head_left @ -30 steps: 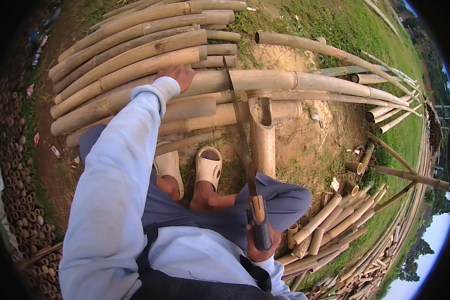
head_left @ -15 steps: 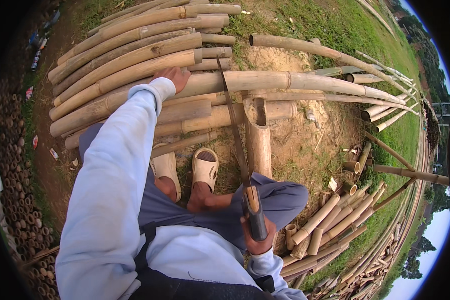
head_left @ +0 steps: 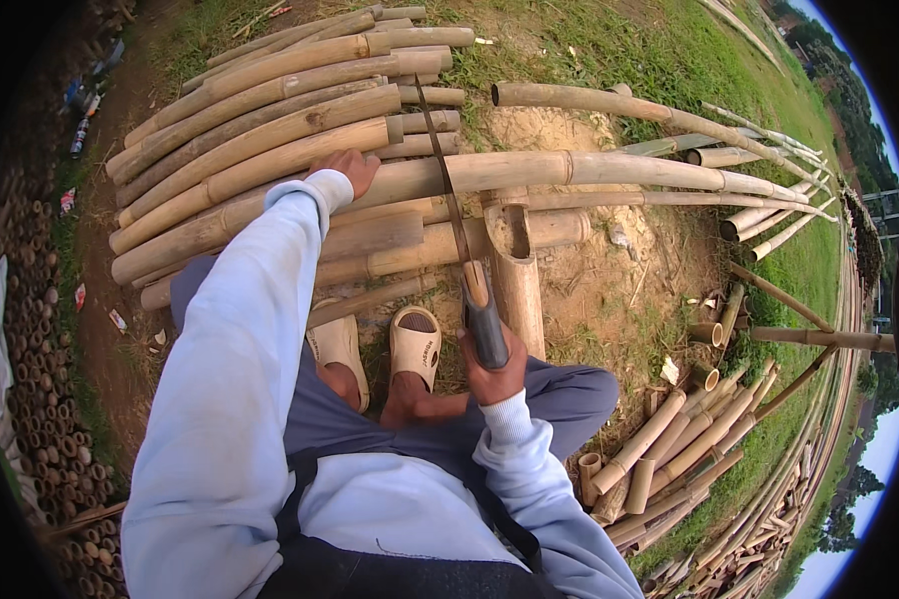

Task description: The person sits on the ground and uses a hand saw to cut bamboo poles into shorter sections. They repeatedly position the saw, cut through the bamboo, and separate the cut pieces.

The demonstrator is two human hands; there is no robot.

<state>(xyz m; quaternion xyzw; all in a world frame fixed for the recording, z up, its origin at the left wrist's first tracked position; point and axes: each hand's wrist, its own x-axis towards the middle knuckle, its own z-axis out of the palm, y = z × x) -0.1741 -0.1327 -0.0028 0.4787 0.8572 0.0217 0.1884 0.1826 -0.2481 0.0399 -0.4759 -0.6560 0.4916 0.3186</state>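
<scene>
A long, thick bamboo pole [head_left: 489, 172] lies crosswise in front of me, over an upright notched bamboo post [head_left: 514, 260]. My left hand [head_left: 350, 174] grips the pole from above, left of the saw. My right hand [head_left: 496, 371] is closed round the dark handle of a hand saw [head_left: 444, 165], just above my bent right knee. The long, narrow blade crosses the pole between my left hand and the post, its tip pointing away from me. Whether the teeth have cut into the bamboo cannot be made out.
Cut bamboo lengths [head_left: 270, 135] lie side by side at the left. A longer bamboo pole [head_left: 609, 100] stretches off to the far right. Short offcuts [head_left: 669, 439] are heaped at the near right. My sandals [head_left: 415, 344] rest on the ground below the pole.
My right hand has pushed the saw forward, away from my body, so the handle is nearer the pole. My left hand keeps its grip on the pole.
</scene>
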